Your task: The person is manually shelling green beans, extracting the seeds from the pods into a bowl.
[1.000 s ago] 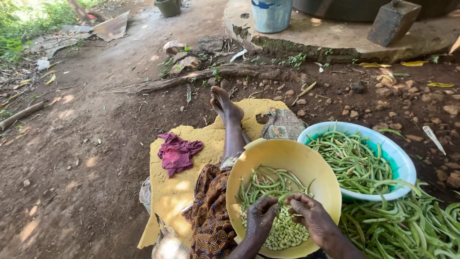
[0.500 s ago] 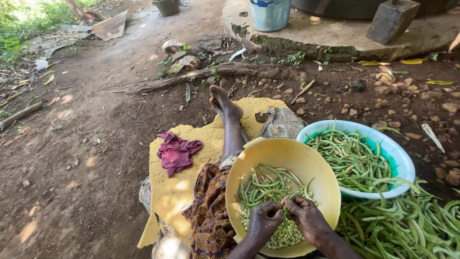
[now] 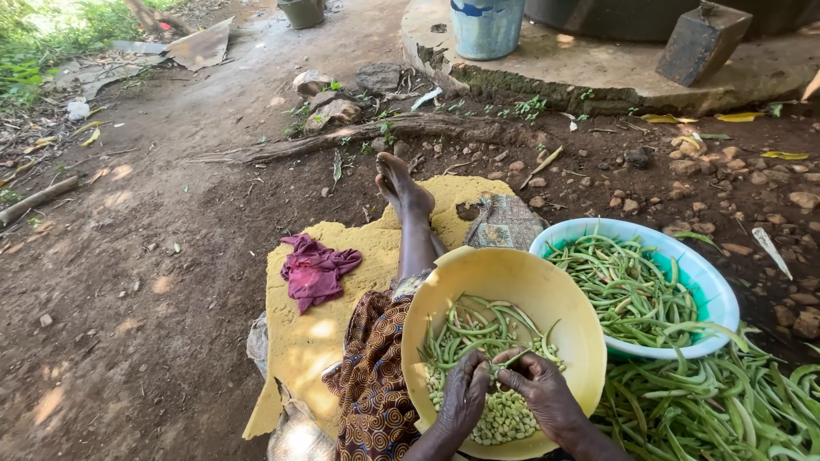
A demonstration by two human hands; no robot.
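A yellow bowl (image 3: 512,277) rests on my lap, holding empty green pods and a heap of pale shelled beans (image 3: 504,418). Over it, my left hand (image 3: 464,395) and my right hand (image 3: 547,391) meet on one green bean pod (image 3: 511,360), fingers pinched around it. To the right stands a light blue basin (image 3: 713,290) filled with green pods. A loose pile of bean pods (image 3: 735,410) lies on the ground at the lower right.
I sit on a yellow mat (image 3: 316,333) on bare earth, legs stretched out. A crumpled magenta cloth (image 3: 314,269) lies on the mat. Stones, a root, a concrete slab (image 3: 598,68) with a blue bucket (image 3: 485,26) lie beyond.
Both hands have drawn closer together over the yellow bowl and now pinch the same pod. The bowls and pile have stayed put.
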